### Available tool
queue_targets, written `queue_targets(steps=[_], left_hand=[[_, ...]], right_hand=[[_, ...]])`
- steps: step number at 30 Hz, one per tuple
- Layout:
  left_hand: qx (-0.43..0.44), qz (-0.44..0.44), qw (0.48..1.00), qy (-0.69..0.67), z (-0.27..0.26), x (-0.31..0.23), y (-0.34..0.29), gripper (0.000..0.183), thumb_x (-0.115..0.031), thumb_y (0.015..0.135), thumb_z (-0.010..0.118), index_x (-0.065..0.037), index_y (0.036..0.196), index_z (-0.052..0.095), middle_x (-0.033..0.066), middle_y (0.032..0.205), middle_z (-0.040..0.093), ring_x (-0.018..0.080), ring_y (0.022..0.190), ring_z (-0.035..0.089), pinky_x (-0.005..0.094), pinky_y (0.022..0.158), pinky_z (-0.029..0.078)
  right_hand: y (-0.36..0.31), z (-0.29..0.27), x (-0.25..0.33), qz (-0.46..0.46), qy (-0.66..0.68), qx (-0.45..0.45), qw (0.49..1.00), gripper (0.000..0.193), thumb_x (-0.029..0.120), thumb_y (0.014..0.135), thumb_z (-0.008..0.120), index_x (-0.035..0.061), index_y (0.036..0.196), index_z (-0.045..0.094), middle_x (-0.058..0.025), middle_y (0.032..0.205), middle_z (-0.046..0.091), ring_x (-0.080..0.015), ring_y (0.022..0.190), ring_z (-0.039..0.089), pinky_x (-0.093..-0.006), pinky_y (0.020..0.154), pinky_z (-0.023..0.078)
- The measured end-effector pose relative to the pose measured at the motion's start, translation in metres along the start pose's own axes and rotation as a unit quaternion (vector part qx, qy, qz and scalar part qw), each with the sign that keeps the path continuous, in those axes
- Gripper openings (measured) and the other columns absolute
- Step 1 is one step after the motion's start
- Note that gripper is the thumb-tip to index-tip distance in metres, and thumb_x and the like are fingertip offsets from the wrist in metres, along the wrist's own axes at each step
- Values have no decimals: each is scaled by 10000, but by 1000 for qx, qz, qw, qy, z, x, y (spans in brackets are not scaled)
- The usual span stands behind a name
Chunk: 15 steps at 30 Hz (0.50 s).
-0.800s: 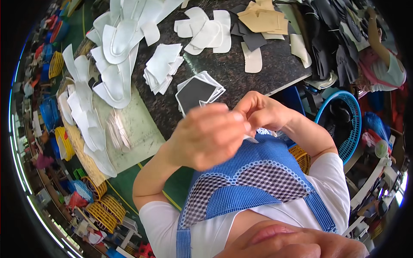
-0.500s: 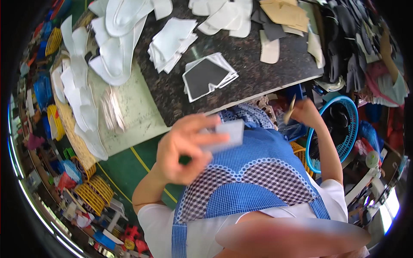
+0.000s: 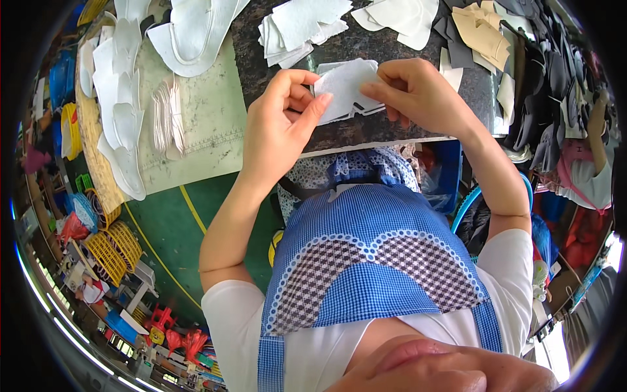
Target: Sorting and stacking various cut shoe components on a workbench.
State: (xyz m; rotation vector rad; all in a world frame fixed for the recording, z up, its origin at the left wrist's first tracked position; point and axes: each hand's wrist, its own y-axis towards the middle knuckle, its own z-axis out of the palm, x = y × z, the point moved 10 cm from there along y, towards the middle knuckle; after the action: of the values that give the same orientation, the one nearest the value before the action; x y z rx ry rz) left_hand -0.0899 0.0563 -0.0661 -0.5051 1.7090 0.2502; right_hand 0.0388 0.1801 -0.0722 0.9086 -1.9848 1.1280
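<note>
A white cut piece of sheet material (image 3: 349, 81) lies over a small stack, whose notched edge and a strip of dark material show beneath it, near the table's front edge. My left hand (image 3: 281, 121) has its thumb and fingers closed at the piece's left edge. At its right edge, my right hand (image 3: 421, 95) presses the same piece between thumb and bent fingers. Whether the piece rests flat on the stack or is slightly lifted, I cannot tell. Just behind it sits a pile of white cut pieces (image 3: 294, 32).
A dark speckled tabletop (image 3: 346, 137) adjoins a pale green mat (image 3: 209, 144) on the left. White U-shaped pieces (image 3: 186, 49) and a bundle of thin strips (image 3: 168, 117) lie there. Tan pieces (image 3: 480, 32) and black hanging parts (image 3: 552, 78) are at right. A blue basket rim (image 3: 467, 202) shows below.
My left hand has moved forward with the white piece onto the stack, covering its dark top. My right hand has come from beside the blue basket, where it held something tan, to the piece.
</note>
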Motion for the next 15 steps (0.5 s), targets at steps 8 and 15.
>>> queue_targets(steps=[8, 15], left_hand=[[40, -104, 992, -55, 4, 36, 9, 259, -123, 927, 730, 27, 1089, 595, 50, 780, 660, 89, 641, 617, 232, 580, 510], [16, -27, 965, 260, -8, 8, 15, 376, -253, 823, 830, -45, 985, 562, 42, 625, 606, 127, 548, 603, 274, 522, 480]], right_hand=[[13, 10, -14, 46, -1, 31, 998, 452, 306, 987, 649, -19, 677, 588, -68, 583, 633, -121, 504, 631, -274, 468, 493], [17, 2, 1, -44, -226, -45, 972, 454, 321, 926, 731, 1, 650, 565, -43, 525, 507, -93, 483, 531, -315, 449, 403]])
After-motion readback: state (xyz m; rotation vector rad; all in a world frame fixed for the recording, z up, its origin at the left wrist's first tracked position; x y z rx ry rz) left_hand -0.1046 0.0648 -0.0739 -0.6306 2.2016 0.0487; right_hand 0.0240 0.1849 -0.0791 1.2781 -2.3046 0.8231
